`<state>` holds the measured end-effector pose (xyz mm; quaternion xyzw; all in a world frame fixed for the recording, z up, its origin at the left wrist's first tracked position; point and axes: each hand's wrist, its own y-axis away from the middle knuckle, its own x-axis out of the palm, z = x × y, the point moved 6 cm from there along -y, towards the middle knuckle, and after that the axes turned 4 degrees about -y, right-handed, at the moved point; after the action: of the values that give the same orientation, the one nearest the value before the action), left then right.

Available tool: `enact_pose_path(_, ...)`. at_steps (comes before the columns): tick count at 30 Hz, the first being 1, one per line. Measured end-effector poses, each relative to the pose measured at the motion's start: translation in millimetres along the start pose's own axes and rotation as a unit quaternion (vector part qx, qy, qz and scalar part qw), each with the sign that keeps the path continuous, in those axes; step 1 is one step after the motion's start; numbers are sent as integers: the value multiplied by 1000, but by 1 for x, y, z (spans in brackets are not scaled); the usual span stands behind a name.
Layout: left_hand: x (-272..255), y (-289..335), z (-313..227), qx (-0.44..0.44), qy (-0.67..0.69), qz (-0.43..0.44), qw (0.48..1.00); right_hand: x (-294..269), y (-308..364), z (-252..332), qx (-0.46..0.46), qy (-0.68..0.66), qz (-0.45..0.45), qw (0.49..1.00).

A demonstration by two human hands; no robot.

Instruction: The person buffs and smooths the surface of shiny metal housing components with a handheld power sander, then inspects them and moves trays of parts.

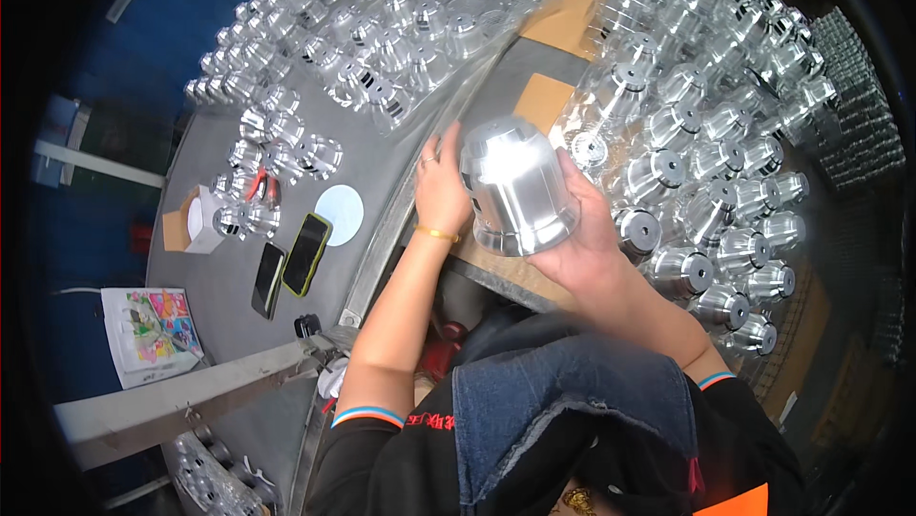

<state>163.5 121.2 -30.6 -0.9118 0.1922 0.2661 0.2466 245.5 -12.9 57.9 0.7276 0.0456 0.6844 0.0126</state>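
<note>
In front of me is a shiny silver metal cup-shaped housing [520, 182], tilted, with its stepped narrow end away from me and its flared rim towards me. My right hand [587, 239] is closed round its right side and lower rim, the palm turned up. Against its left side lies my left hand [444, 182], fingers curled along the wall; its thumb is hidden behind the metal. A yellow band circles my left wrist.
Many similar housings [654, 172] sit in clear plastic trays on the right. More stand on the grey table [382, 158] at far left. Two phones [307, 253], a pale round disc [340, 214] and an open small box [196, 220] lie there. A metal beam [191, 392] crosses lower left.
</note>
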Motion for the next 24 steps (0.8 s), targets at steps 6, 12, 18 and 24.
enact_pose_path(6,-46,1,-104,-55,308,-40,949,3,-4,6,-27,32,27,999)
enact_pose_path(12,-58,8,-134,-98,513,10,853,13,-5,-11,-22,-14,36,999)
enact_pose_path(18,-61,15,-143,-91,497,-10,863,24,1,-15,-26,26,35,999)
enact_pose_path(24,-60,19,-144,-84,508,-14,857,20,4,-13,-34,64,62,995)
